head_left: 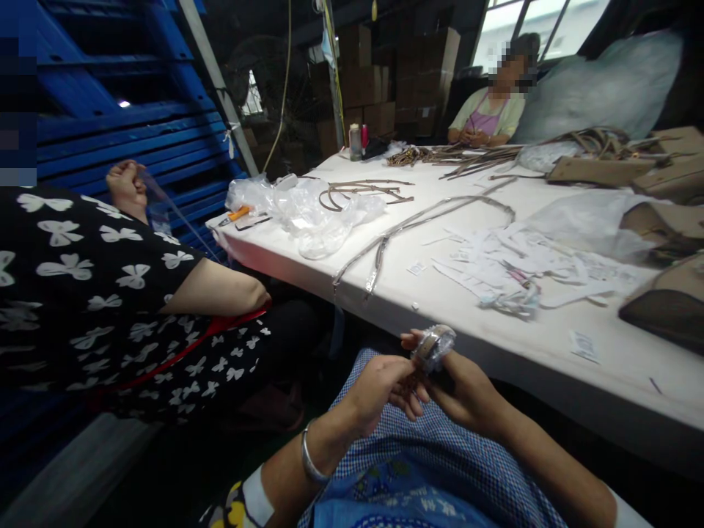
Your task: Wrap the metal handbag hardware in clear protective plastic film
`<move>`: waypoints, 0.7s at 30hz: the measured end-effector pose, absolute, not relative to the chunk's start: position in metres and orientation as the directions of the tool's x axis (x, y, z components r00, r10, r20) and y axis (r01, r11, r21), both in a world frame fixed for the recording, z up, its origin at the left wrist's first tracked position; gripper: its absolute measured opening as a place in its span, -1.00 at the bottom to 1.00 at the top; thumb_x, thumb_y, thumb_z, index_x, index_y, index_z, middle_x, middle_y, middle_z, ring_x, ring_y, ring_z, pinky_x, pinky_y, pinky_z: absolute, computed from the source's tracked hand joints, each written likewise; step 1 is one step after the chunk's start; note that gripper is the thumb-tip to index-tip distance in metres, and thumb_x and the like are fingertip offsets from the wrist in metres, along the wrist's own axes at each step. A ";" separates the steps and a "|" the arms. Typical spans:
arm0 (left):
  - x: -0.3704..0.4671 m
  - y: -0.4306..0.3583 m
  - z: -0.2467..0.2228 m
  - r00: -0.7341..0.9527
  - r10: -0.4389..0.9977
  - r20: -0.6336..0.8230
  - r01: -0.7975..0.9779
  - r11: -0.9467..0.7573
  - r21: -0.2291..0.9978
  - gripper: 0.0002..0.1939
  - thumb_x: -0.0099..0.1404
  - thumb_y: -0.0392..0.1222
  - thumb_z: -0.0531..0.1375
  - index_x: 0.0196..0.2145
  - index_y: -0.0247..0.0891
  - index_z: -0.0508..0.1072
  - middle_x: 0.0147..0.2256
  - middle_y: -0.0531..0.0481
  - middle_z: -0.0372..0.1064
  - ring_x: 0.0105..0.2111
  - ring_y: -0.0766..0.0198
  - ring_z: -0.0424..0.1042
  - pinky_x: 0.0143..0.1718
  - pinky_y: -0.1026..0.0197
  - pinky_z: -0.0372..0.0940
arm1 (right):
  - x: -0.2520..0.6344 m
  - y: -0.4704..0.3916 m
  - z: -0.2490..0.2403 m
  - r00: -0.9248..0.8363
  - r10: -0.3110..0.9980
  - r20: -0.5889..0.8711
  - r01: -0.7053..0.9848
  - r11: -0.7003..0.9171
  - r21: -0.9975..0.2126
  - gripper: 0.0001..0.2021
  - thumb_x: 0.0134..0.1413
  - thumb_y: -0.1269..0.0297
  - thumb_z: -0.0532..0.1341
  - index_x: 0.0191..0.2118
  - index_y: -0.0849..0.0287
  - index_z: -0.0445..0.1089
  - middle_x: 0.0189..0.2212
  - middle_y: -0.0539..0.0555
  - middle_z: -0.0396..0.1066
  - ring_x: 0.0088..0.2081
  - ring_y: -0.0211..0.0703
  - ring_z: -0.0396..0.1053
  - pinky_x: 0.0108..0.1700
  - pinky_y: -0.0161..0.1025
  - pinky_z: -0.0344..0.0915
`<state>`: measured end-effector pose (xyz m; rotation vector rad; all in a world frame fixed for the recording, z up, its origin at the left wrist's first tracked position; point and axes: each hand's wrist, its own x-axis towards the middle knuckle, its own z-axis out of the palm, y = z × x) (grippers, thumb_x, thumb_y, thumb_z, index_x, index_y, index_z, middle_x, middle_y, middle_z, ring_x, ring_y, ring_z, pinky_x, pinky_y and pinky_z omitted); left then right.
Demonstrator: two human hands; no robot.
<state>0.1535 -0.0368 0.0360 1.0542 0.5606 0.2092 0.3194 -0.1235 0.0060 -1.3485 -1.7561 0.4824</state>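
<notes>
Above my lap, near the table's front edge, a small brown strap coiled up in clear plastic film (434, 348) is between my hands. My right hand (467, 389) is closed around its lower right side. With thumb and fingers drawn together, my left hand (379, 385) grips the coil's left edge; some of those fingertips are hidden behind it. Just beyond, two long plastic-covered straps (379, 253) lie on the white table (396, 301), their ends near the edge.
Paper scraps (517, 271) with pink-handled snips (517, 275) lie to the right, near brown bags (671, 301). Clear plastic bags (308, 213) and an orange cutter (238, 214) are at the left. A co-worker (99, 293) sits close on my left; another person (489, 110) sits across.
</notes>
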 end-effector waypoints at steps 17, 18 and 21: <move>0.173 -0.016 0.047 0.781 0.569 0.259 0.060 -0.480 0.875 -0.65 0.27 -0.36 0.17 0.01 -0.19 0.47 -0.02 -0.10 0.44 0.02 0.14 0.38 0.12 0.10 0.23 | 0.290 -0.103 0.000 0.409 0.908 0.092 -0.447 0.287 -0.847 -0.50 -0.01 0.18 0.37 0.10 -0.03 0.37 0.27 0.10 0.17 0.27 0.09 0.12 0.30 0.12 -0.01; 0.175 -0.012 0.049 0.799 0.546 0.251 0.052 -0.479 0.876 -0.65 0.27 -0.36 0.18 0.01 -0.19 0.48 -0.02 -0.11 0.44 0.02 0.14 0.37 0.12 0.10 0.23 | 0.292 -0.102 0.000 0.408 0.908 0.094 -0.456 0.292 -0.841 -0.51 -0.01 0.20 0.37 0.09 -0.03 0.38 0.27 0.09 0.17 0.27 0.08 0.12 0.30 0.11 -0.01; 0.179 -0.002 0.057 0.842 0.490 0.225 0.050 -0.486 0.873 -0.66 0.24 -0.36 0.20 -0.02 -0.21 0.48 -0.03 -0.12 0.42 0.03 0.11 0.36 0.11 0.11 0.24 | 0.296 -0.101 0.001 0.410 0.906 0.102 -0.469 0.305 -0.829 -0.52 -0.03 0.21 0.39 0.07 -0.03 0.40 0.28 0.10 0.16 0.26 0.09 0.14 0.28 0.09 0.06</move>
